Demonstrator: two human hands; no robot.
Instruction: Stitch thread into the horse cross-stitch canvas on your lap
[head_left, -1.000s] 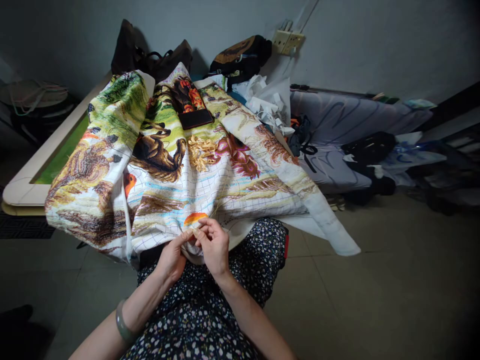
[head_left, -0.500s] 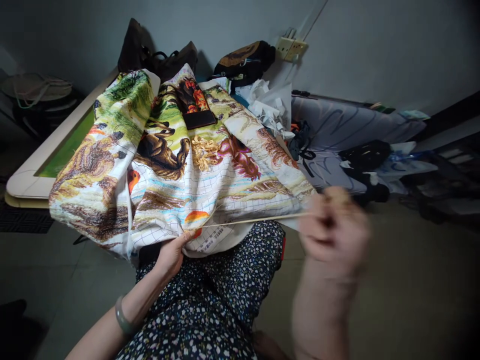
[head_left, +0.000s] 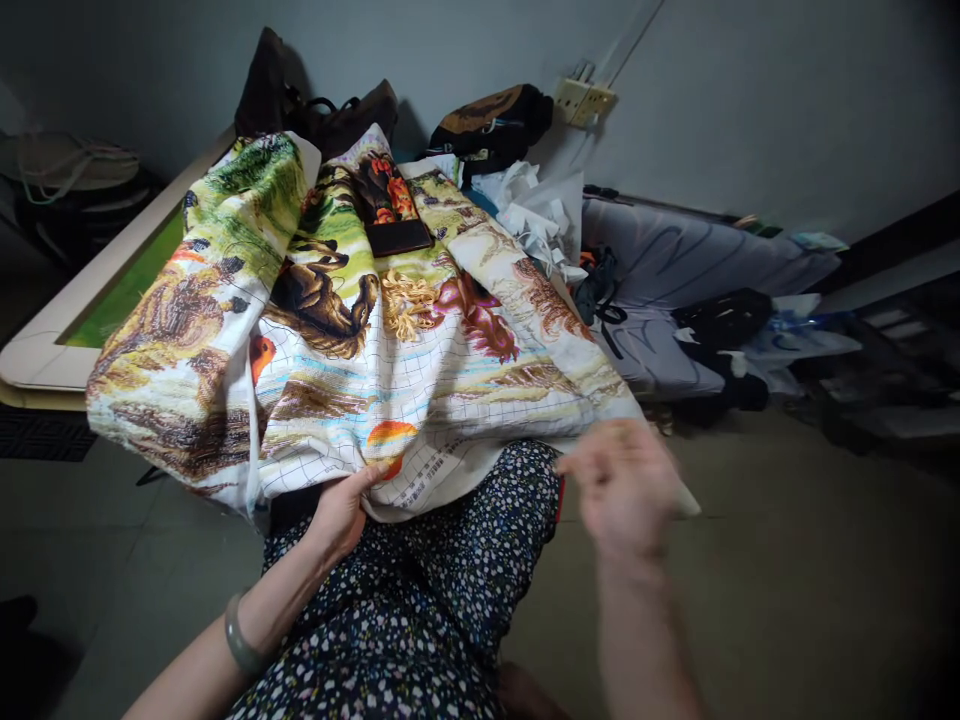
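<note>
A large cross-stitch cloth [head_left: 480, 375] with a printed grid and pictures of horses spreads over the table and hangs toward my lap. My left hand [head_left: 341, 515] pinches its near edge, thumb on top beside an orange patch [head_left: 390, 442]. Out to the right, beside the cloth's hanging corner, my right hand [head_left: 626, 490] is blurred, its fingers drawn together in a pinch; what lies between them does not show. A loose bundle of yellow thread [head_left: 407, 305] rests on the cloth. Beyond it lies a dark phone-like slab [head_left: 399, 237].
Under the cloth is a pale-rimmed table [head_left: 45, 350] with a green top. Dark bags [head_left: 341, 115] stand at its back, near crumpled white plastic [head_left: 551, 215]. A grey covered seat [head_left: 645, 240] with bags on it runs along the wall, below a socket [head_left: 585, 102].
My right hand has come inward and slightly down. The pale thread stretched taut between the cloth and that hand no longer shows. My left hand keeps its hold.
</note>
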